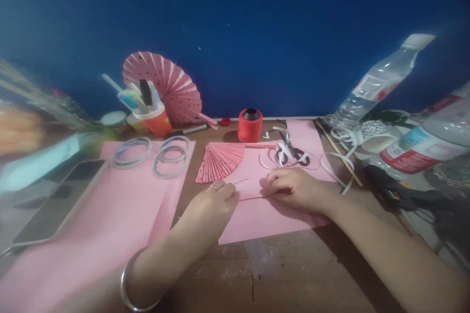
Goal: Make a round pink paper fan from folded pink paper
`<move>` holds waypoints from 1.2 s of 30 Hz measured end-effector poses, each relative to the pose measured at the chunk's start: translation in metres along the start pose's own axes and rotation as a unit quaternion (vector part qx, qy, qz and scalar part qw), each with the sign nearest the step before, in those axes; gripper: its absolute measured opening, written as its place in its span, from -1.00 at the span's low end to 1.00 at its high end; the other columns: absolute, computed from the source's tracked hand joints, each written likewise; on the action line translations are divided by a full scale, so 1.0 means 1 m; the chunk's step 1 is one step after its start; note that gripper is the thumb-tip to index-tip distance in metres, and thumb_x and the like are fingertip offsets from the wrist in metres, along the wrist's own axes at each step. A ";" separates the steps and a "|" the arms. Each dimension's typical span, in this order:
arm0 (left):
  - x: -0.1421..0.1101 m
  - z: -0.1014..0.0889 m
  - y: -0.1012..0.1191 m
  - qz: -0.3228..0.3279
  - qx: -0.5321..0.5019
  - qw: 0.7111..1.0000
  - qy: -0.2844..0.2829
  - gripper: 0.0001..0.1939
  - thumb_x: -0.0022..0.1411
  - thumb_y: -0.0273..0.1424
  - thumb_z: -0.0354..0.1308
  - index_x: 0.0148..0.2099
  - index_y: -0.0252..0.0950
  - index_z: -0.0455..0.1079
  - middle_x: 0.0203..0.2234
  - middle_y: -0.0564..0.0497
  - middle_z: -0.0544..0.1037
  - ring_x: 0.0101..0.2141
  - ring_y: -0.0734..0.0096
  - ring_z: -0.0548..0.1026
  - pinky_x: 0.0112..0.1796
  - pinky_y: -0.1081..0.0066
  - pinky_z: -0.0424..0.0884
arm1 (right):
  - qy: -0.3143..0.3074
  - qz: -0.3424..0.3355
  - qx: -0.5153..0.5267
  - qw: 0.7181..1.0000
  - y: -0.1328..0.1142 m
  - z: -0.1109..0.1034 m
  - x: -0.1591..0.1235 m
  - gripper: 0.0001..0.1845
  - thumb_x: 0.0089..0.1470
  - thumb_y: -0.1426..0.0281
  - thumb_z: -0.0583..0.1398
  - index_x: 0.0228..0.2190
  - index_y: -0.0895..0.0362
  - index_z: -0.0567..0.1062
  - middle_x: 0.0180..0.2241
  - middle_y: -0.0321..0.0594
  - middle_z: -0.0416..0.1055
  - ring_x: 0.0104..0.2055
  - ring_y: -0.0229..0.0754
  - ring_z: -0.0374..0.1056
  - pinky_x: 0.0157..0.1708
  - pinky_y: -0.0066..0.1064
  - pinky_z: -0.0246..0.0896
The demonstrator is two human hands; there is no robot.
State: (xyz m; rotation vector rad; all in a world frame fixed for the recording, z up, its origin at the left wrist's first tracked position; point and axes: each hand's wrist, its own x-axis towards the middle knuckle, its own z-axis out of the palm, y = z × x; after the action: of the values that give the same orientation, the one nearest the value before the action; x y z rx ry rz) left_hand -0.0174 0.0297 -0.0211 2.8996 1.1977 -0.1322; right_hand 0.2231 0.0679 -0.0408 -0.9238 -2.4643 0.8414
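Over pink paper [271, 220], fingers [229, 190] closed, pinching thread [251, 199]

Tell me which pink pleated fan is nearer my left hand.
The flat-lying fan just beyond your left hand; the other fan stands farther back, behind the orange cup.

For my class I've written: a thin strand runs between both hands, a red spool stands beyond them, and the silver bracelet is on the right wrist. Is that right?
Not quite: the head view shows the silver bracelet on the left wrist. The rest, strand and red spool, is right.
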 end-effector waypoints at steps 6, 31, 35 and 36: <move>-0.001 -0.003 -0.001 0.004 -0.022 0.999 -0.024 -0.63 -0.06 -0.73 -0.03 -0.19 -0.34 0.32 -0.37 -0.03 0.34 -0.35 0.31 0.30 -0.36 0.33 0.34 | -0.015 -0.019 -0.029 0.999 0.001 -0.003 0.000 -0.82 0.09 0.39 0.11 -0.33 0.05 0.53 -0.40 -0.28 0.36 -0.33 -0.29 0.26 -0.29 -0.43 0.14; -0.005 -0.002 0.027 0.003 0.088 0.996 0.020 -0.58 0.20 -0.39 -0.06 0.10 -0.38 0.15 -0.36 -0.13 0.41 -0.36 0.17 0.39 -0.49 0.26 0.38 | -0.032 -0.036 -0.306 0.951 -0.002 -0.010 -0.011 -0.74 0.13 0.39 0.07 -0.45 0.10 0.54 -0.49 -0.22 0.39 -0.28 -0.15 0.18 -0.30 -0.30 0.04; -0.001 -0.008 0.027 0.014 0.038 0.999 0.010 -0.60 0.20 -0.40 -0.04 0.08 -0.37 0.17 -0.26 -0.12 0.40 -0.27 0.18 0.37 -0.36 0.22 0.39 | -0.021 -0.034 -0.355 0.934 -0.014 -0.009 -0.013 -0.77 0.10 0.45 0.08 -0.49 0.12 0.52 -0.49 -0.21 0.37 -0.30 -0.12 0.17 -0.28 -0.24 0.02; 0.000 -0.010 0.027 0.019 0.019 1.000 0.010 -0.65 0.19 -0.43 -0.04 0.03 -0.37 0.22 -0.24 -0.11 0.39 -0.26 0.20 0.36 -0.33 0.23 0.39 | -0.021 -0.036 -0.360 0.932 -0.018 -0.007 -0.013 -0.76 0.09 0.48 0.08 -0.50 0.14 0.51 -0.49 -0.21 0.37 -0.32 -0.13 0.17 -0.29 -0.24 0.02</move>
State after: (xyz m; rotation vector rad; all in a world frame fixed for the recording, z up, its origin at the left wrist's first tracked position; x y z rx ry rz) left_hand 0.0023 0.0110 -0.0125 2.9610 1.1541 -0.1285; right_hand 0.2276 0.0512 -0.0259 -1.0248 -2.8628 -0.1118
